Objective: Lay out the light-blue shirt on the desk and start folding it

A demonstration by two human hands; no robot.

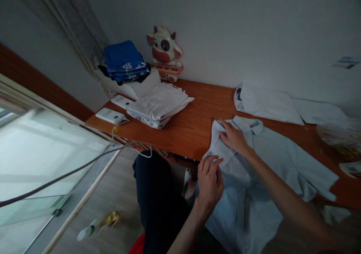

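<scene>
A pale blue collared shirt point(270, 160) lies spread on the wooden table point(191, 122), its lower part hanging over the front edge. My left hand point(209, 178) pinches a folded edge of the shirt's sleeve side near the table's front edge. My right hand point(233, 137) lies on the shirt's shoulder just left of the collar, fingers curled and pressing the fabric down.
A stack of folded white clothes point(159, 105) sits at the left, blue folded clothes point(125, 62) on a white box behind it, and a cow toy point(166, 52) by the wall. Another white shirt point(265, 103) lies at the back. Two white devices point(110, 115) with a cable sit at the left edge.
</scene>
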